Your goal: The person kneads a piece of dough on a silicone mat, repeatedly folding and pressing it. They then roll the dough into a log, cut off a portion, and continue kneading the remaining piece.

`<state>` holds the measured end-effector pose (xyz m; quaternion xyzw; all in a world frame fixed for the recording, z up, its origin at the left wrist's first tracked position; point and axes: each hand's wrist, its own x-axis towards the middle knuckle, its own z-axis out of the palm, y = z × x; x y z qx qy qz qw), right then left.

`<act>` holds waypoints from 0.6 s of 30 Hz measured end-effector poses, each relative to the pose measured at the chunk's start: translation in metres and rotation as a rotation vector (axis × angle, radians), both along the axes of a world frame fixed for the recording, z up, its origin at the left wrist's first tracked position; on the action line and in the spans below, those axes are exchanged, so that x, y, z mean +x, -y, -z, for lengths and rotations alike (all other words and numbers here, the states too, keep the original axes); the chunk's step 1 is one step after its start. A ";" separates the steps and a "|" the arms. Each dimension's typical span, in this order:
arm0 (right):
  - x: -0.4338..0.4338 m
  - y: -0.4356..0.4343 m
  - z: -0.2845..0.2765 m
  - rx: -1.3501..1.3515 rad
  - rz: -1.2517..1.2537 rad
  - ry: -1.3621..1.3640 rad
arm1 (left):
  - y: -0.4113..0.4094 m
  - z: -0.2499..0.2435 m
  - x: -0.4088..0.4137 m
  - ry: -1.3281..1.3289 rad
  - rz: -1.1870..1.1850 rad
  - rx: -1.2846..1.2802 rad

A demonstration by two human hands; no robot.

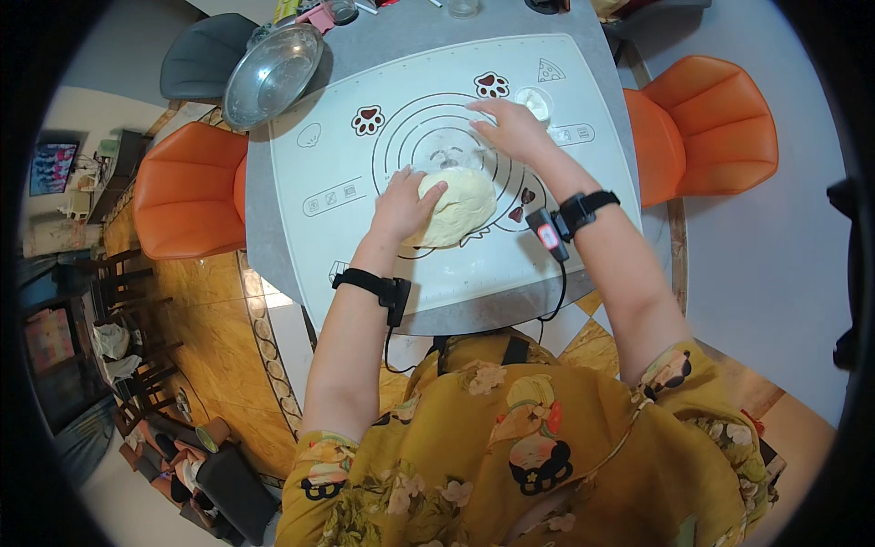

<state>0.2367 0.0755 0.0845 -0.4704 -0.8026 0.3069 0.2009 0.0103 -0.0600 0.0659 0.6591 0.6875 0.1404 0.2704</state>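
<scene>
A pale, rounded lump of dough (463, 208) lies on a white printed pastry mat (328, 249), over the lower part of its ring pattern. My left hand (405, 205) rests against the dough's left side, thumb on top of it. Up and to the right, apart from the dough, my right hand (509, 130) is held over the mat with its fingers spread and nothing in them. Beside that hand stands a small clear bowl of white powder (535, 104). A thin dusting of white powder (444, 145) marks the mat just above the dough.
A large steel mixing bowl (273, 78) sits at the grey table's (444, 318) upper left. Orange chairs flank the table, one left (191, 191) and one right (711, 130). A clear glass (463, 8) is at the far edge. Cables hang from both wrist straps.
</scene>
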 end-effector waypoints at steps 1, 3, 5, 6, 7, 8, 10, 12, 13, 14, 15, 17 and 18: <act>0.001 0.007 0.004 0.024 0.061 -0.001 | 0.000 0.000 -0.001 0.092 0.016 -0.047; 0.014 0.032 0.007 -0.304 0.122 0.119 | 0.009 -0.003 -0.002 0.130 -0.004 -0.059; 0.023 0.065 0.013 -0.401 0.072 0.300 | 0.022 -0.011 -0.004 0.163 -0.030 -0.075; 0.029 0.084 0.033 -0.473 0.144 0.151 | 0.023 -0.012 -0.006 0.164 -0.058 -0.084; 0.033 0.102 0.063 -0.546 0.217 0.003 | 0.023 -0.011 -0.007 0.167 -0.087 -0.095; 0.033 0.115 0.080 -0.571 0.304 -0.092 | 0.021 -0.009 -0.008 0.171 -0.117 -0.105; 0.019 0.132 0.054 -0.899 0.466 -0.351 | 0.015 -0.018 -0.006 0.100 -0.143 -0.280; 0.006 0.144 0.045 -1.090 0.600 -0.656 | 0.012 -0.023 -0.001 0.037 -0.186 -0.370; -0.003 0.145 0.041 -1.015 0.549 -0.686 | 0.015 -0.018 0.002 0.011 -0.229 -0.380; -0.013 0.142 0.037 -0.940 0.499 -0.716 | 0.018 -0.013 0.006 -0.014 -0.270 -0.390; -0.020 0.136 0.032 -0.868 0.439 -0.742 | 0.025 -0.002 0.008 0.335 -0.437 -0.483; -0.026 0.104 0.019 -0.487 0.231 -0.561 | 0.040 0.022 0.017 1.049 -0.747 -0.626; -0.024 0.090 0.021 -0.300 0.157 -0.470 | 0.039 -0.002 0.043 1.282 -0.824 -0.620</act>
